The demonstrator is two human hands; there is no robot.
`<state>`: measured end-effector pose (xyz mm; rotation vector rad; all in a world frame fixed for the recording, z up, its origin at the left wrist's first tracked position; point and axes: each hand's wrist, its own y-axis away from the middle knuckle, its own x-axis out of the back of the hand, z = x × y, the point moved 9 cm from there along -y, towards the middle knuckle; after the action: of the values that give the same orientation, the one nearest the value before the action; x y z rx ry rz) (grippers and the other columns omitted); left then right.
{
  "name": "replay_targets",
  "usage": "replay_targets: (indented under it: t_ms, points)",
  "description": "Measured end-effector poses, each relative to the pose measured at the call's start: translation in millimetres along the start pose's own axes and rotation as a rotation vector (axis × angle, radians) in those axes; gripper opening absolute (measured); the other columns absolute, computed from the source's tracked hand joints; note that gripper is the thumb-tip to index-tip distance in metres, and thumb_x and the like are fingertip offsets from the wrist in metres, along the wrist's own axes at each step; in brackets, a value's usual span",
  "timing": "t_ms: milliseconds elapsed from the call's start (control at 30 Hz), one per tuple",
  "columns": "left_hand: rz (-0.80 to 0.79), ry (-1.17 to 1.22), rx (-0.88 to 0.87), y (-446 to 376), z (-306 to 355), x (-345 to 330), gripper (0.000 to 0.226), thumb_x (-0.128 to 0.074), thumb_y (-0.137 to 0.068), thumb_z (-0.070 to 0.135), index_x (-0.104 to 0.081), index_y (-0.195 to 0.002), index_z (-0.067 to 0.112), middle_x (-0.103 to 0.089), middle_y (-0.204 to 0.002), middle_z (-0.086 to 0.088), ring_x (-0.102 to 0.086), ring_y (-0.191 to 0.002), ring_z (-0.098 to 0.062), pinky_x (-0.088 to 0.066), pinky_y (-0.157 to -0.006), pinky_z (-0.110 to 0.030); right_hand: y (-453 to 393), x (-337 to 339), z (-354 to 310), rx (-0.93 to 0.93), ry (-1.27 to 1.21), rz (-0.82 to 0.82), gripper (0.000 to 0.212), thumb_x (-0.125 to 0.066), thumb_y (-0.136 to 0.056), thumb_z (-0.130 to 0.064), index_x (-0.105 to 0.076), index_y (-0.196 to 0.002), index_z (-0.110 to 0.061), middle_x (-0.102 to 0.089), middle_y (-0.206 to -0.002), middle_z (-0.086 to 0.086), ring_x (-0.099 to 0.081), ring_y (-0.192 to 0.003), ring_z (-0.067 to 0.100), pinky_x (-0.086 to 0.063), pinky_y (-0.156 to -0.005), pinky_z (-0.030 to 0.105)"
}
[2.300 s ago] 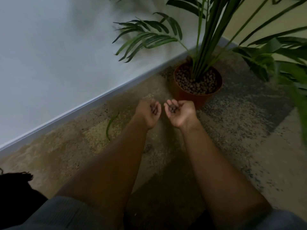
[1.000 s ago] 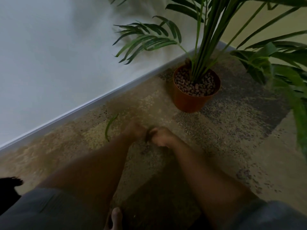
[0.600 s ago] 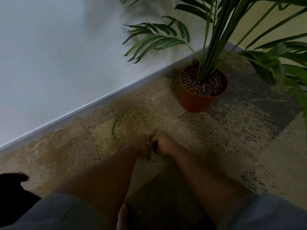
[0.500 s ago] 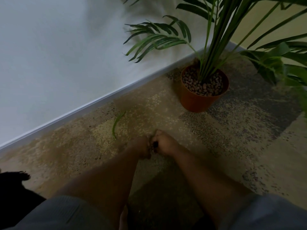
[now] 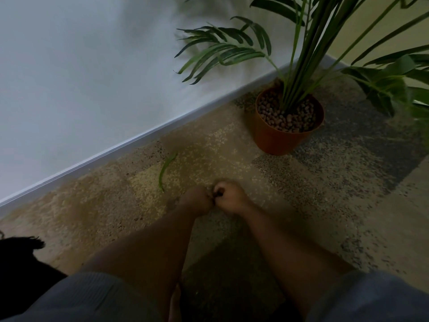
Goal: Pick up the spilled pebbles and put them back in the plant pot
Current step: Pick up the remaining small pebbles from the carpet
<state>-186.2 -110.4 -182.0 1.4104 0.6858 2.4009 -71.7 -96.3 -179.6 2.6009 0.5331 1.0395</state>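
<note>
An orange plant pot [image 5: 276,140] stands on the carpet near the wall, filled with brown pebbles [image 5: 285,117] around a palm's stems. My left hand [image 5: 195,201] and my right hand [image 5: 229,196] are pressed together low on the carpet, well in front of the pot. Both are curled shut, backs up. A few dark pebbles [image 5: 218,194] show in the gap between the hands, at my right hand's fingers. What my left hand holds is hidden.
A fallen green leaf [image 5: 166,169] lies on the carpet left of my hands. A white wall and skirting board [image 5: 116,152] run diagonally behind. Palm fronds [image 5: 222,49] overhang the pot, and more leaves [image 5: 390,84] hang at the right. A dark object [image 5: 21,259] sits at the lower left.
My hands, earlier raised palms up with pebbles near the pot, have come down to the carpet and closed together. Over the last half second they hardly move.
</note>
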Motion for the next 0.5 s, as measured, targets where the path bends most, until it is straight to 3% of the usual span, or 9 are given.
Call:
replay_targets:
  t_ms: [67,133,200,267,367,500]
  points:
    - [0.019,0.266,0.057,-3,-4,3,0.025,-0.053,-0.092,0.021,-0.074,-0.097,0.008,-0.071,-0.099,-0.011,-0.063,-0.089,-0.021,-0.051,-0.076,-0.03,0,3,14,-0.215,-0.403,0.04,0.015,-0.058,-0.085,-0.003,-0.066,-0.095,-0.011,-0.066,-0.094,0.007,-0.064,-0.082,0.017,-0.056,-0.076,0.031]
    - [0.043,0.478,0.094,-3,-4,6,0.024,-0.054,-0.094,0.024,-0.074,-0.096,0.01,-0.069,-0.091,-0.008,-0.059,-0.076,-0.015,-0.045,-0.063,-0.024,2,-4,18,-0.373,-0.835,0.008,0.018,-0.046,-0.085,0.008,-0.06,-0.091,-0.001,-0.061,-0.095,0.01,-0.061,-0.082,0.016,-0.058,-0.074,0.027]
    - [0.033,0.604,0.08,-4,1,7,0.021,-0.054,-0.096,0.022,-0.073,-0.092,0.016,-0.068,-0.088,-0.002,-0.057,-0.07,-0.009,-0.044,-0.058,-0.019,2,-8,16,-0.426,-1.1,-0.013,0.024,-0.034,-0.082,0.013,-0.054,-0.078,-0.001,-0.057,-0.1,0.016,-0.059,-0.087,0.018,-0.057,-0.071,0.026]
    - [0.003,0.728,0.033,-4,8,6,0.02,-0.054,-0.096,0.014,-0.072,-0.09,0.019,-0.07,-0.093,-0.001,-0.062,-0.079,-0.01,-0.051,-0.07,-0.02,2,-8,17,-0.459,-1.237,-0.014,0.024,-0.031,-0.082,0.009,-0.048,-0.07,-0.003,-0.057,-0.098,0.018,-0.059,-0.081,0.018,-0.054,-0.069,0.027]
    - [0.013,0.788,0.013,-5,7,7,0.015,-0.062,-0.092,0.017,-0.074,-0.1,0.016,-0.073,-0.106,-0.005,-0.067,-0.1,-0.018,-0.054,-0.094,-0.033,2,-8,19,-0.519,-1.278,-0.002,0.023,-0.037,-0.088,-0.001,-0.051,-0.072,-0.007,-0.055,-0.077,0.011,-0.051,-0.065,0.015,-0.051,-0.066,0.028]
    - [0.087,0.831,0.0,-8,3,12,0.022,-0.069,-0.087,0.022,-0.074,-0.106,0.013,-0.074,-0.107,-0.008,-0.069,-0.101,-0.019,-0.054,-0.096,-0.038,1,-13,15,-0.558,-1.268,-0.029,0.025,-0.036,-0.093,-0.008,-0.053,-0.075,-0.007,-0.048,-0.071,0.007,-0.046,-0.064,0.015,-0.052,-0.067,0.029]
